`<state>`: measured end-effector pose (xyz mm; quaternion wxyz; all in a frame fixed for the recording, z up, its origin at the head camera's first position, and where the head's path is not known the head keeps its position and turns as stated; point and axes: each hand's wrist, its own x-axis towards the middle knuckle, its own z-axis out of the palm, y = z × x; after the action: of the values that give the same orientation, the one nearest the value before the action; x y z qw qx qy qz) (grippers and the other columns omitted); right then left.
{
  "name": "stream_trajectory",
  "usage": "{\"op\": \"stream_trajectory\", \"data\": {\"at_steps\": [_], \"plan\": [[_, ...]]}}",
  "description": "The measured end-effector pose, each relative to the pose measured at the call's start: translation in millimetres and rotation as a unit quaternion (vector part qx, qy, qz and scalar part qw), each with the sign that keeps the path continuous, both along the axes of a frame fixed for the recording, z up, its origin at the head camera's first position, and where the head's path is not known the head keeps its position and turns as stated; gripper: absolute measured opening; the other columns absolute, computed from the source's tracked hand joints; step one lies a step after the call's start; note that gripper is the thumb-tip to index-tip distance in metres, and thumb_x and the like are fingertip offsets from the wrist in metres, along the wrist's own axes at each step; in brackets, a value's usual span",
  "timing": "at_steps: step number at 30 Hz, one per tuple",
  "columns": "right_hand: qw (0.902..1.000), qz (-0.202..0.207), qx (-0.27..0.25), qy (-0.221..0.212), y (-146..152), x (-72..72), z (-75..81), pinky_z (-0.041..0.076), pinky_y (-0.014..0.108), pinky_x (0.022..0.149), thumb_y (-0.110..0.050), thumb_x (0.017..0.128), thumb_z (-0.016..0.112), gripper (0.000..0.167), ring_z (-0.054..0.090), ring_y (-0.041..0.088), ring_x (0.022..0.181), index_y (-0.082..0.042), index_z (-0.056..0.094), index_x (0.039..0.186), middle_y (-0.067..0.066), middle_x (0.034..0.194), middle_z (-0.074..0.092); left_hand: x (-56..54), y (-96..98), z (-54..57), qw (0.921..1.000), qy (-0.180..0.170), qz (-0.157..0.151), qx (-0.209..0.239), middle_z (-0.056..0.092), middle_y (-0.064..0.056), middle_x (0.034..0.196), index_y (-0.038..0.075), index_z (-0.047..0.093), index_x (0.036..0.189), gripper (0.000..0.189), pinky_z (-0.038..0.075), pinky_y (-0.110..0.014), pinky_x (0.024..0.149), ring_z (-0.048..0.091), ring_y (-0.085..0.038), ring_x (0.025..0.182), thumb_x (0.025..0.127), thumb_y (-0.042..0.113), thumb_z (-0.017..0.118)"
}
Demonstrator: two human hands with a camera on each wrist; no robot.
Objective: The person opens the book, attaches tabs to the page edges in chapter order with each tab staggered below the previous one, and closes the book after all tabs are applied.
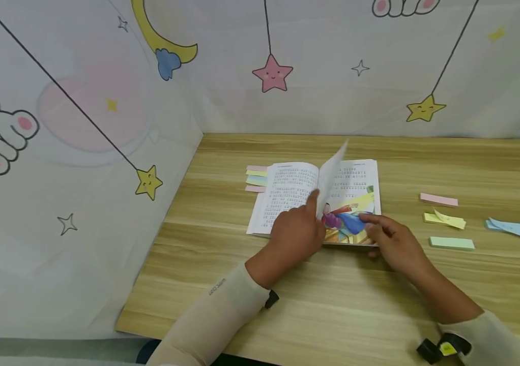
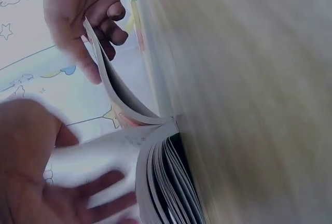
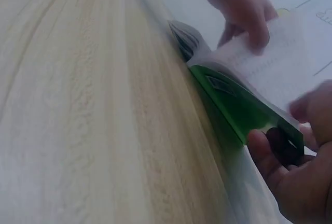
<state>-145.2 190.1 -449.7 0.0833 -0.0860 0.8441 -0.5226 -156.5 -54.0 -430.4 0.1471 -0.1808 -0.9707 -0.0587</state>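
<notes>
An open book (image 1: 287, 190) lies on the wooden table, printed text on its left page and a coloured picture on the right one. Between them a single page (image 1: 331, 170) stands up from the spine. My left hand (image 1: 297, 231) is over the inner part of the left page, its index finger extended against the standing page; in the left wrist view its fingers are spread. At the book's lower right edge, my right hand (image 1: 399, 246) grips the right half. The right wrist view shows that side tilted up, with the green cover (image 3: 244, 107) beneath.
Coloured sticky tabs (image 1: 256, 179) stick out of the book's left edge. Right of the book lie pink (image 1: 438, 199), yellow (image 1: 443, 219), green (image 1: 452, 243) and blue sticky notes (image 1: 509, 227). A printed cloth (image 1: 315, 107) rises behind the table.
</notes>
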Motion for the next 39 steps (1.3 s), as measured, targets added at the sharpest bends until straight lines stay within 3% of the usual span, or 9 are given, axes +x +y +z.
{"op": "stream_trajectory", "data": {"at_steps": [4, 7, 12, 15, 18, 26, 30, 34, 39], "plan": [[0.9999, 0.014, 0.001, -0.006, 2.4, 0.3, -0.3, 0.057, 0.034, 0.062, -0.008, 0.102, 0.064, 0.053, 0.071, 0.024, 0.072, -0.004, 0.047, 0.152, 0.024, 0.104, 0.067, 0.1, -7.0, 0.4, 0.9840, 0.136, 0.115, -0.008, 0.061, -0.020, 0.125, 0.010, 0.025, 0.160, 0.092, 0.051, -0.049, 0.093, 0.061, -0.037, 0.117, 0.087, 0.027, 0.079], [0.9998, 0.016, -0.002, -0.008, 4.7, -0.4, -2.5, 0.057, 0.034, 0.061, -0.003, 0.100, 0.064, 0.063, 0.072, 0.025, 0.071, -0.006, 0.038, 0.158, 0.024, 0.096, 0.064, 1.1, -10.3, 2.9, 0.9751, 0.145, 0.149, -0.078, 0.038, -0.024, 0.153, 0.025, 0.026, 0.162, 0.095, 0.024, -0.065, 0.114, 0.026, -0.046, 0.148, 0.085, 0.024, 0.083], [0.9997, 0.006, -0.024, -0.010, 7.5, -2.9, -4.7, 0.058, 0.037, 0.060, -0.001, 0.100, 0.064, 0.081, 0.070, 0.028, 0.066, -0.013, 0.017, 0.165, 0.031, 0.106, 0.066, 3.1, -8.3, 5.7, 0.9962, 0.032, -0.010, -0.080, 0.051, -0.013, 0.148, 0.022, 0.064, 0.138, 0.048, 0.026, -0.052, 0.118, 0.037, -0.037, 0.145, 0.092, 0.030, 0.078], [0.9995, -0.004, -0.030, -0.010, 6.7, -4.5, -5.9, 0.057, 0.038, 0.057, -0.003, 0.099, 0.066, 0.088, 0.068, 0.027, 0.062, -0.016, 0.011, 0.166, 0.030, 0.106, 0.068, 2.3, -3.7, 1.2, 0.9917, -0.072, -0.099, -0.040, 0.064, -0.002, 0.133, 0.020, 0.072, 0.126, 0.037, 0.043, -0.039, 0.107, 0.057, -0.024, 0.128, 0.096, 0.041, 0.072], [0.9996, -0.013, -0.023, -0.010, 4.9, -5.8, -6.2, 0.056, 0.038, 0.054, -0.008, 0.099, 0.069, 0.090, 0.068, 0.027, 0.059, -0.017, 0.009, 0.166, 0.026, 0.099, 0.070, 1.5, 0.0, -1.5, 0.9847, -0.122, -0.119, -0.035, 0.066, 0.004, 0.127, 0.023, 0.071, 0.128, 0.039, 0.048, -0.035, 0.096, 0.062, -0.017, 0.116, 0.096, 0.045, 0.071], [0.9983, -0.035, 0.046, 0.011, -3.3, -6.7, -5.6, 0.051, 0.034, 0.052, -0.034, 0.101, 0.068, 0.066, 0.065, 0.023, 0.056, -0.005, 0.042, 0.154, 0.012, 0.082, 0.068, 2.5, 4.5, -3.0, 0.9883, -0.092, -0.107, -0.059, 0.067, 0.007, 0.127, 0.028, 0.069, 0.131, 0.041, 0.049, -0.036, 0.091, 0.063, -0.016, 0.112, 0.096, 0.049, 0.069], [0.9973, -0.022, 0.066, 0.022, -3.6, -3.3, -4.4, 0.049, 0.033, 0.062, -0.041, 0.109, 0.047, 0.050, 0.063, 0.021, 0.062, 0.001, 0.060, 0.133, 0.013, 0.092, 0.062, 3.0, 4.9, -2.3, 0.9885, -0.105, -0.095, -0.053, 0.066, 0.005, 0.128, 0.024, 0.064, 0.130, 0.046, 0.048, -0.037, 0.092, 0.062, -0.017, 0.114, 0.097, 0.056, 0.062], [0.9987, -0.003, 0.046, 0.021, -2.2, 0.4, -3.0, 0.049, 0.034, 0.065, -0.042, 0.113, 0.019, 0.063, 0.059, 0.025, 0.068, 0.007, 0.058, 0.123, 0.020, 0.105, 0.056, 1.5, 4.7, -1.8, 0.9897, -0.110, -0.086, -0.032, 0.068, 0.001, 0.123, 0.017, 0.054, 0.140, 0.057, 0.050, -0.037, 0.085, 0.066, -0.018, 0.106, 0.099, 0.057, 0.057], [0.9989, 0.037, 0.019, 0.023, 1.2, 1.3, -3.5, 0.052, 0.034, 0.064, -0.026, 0.113, 0.026, 0.050, 0.060, 0.027, 0.081, -0.003, 0.053, 0.149, 0.028, 0.135, 0.049, -0.8, 1.7, -4.5, 0.9974, 0.024, -0.068, -0.004, 0.069, -0.012, 0.115, 0.000, 0.041, 0.150, 0.065, 0.055, -0.036, 0.074, 0.068, -0.024, 0.097, 0.093, 0.023, 0.063]]}}
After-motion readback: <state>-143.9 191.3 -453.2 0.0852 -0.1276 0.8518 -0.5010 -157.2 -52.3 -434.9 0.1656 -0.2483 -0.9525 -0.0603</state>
